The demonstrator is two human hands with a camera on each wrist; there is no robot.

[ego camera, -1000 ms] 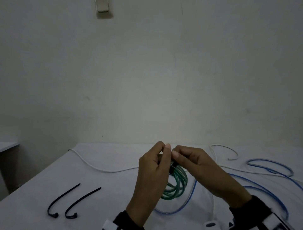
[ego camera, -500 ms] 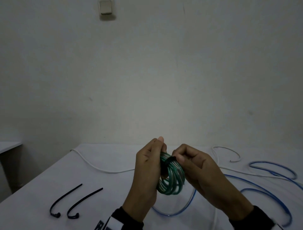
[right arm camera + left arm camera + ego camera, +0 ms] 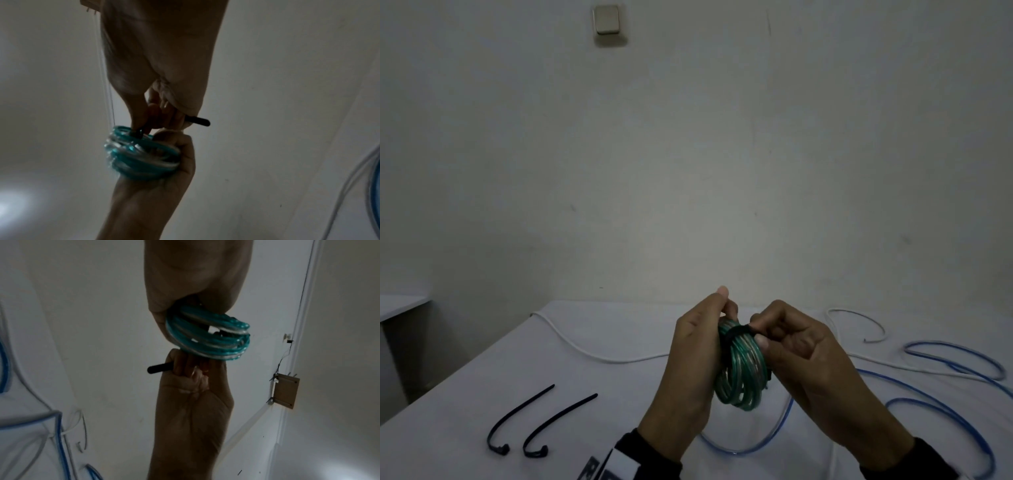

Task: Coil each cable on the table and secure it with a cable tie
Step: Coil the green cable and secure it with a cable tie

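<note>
A green coiled cable (image 3: 743,377) is held up above the white table (image 3: 602,394). My left hand (image 3: 726,303) grips the coil's left side, fingers curled round the strands. A black cable tie (image 3: 736,331) loops across the top of the coil. My right hand (image 3: 756,330) pinches the tie at the coil. In the left wrist view the coil (image 3: 209,339) sits in my left hand (image 3: 197,288), and the tie's tail (image 3: 160,369) sticks out of my right fist (image 3: 193,386). The right wrist view shows the tail (image 3: 197,121) past my right hand (image 3: 160,104), with the coil (image 3: 139,159) below.
Two spare black cable ties (image 3: 520,421) (image 3: 558,425) lie at the table's front left. A white cable (image 3: 599,353) runs across the back. A loose blue cable (image 3: 945,411) sprawls over the right side and under my hands. The wall stands close behind.
Both hands have raised the green coil and turned it more upright. The black tie now shows as a band over the coil's top, and my right hand has drawn slightly to the right.
</note>
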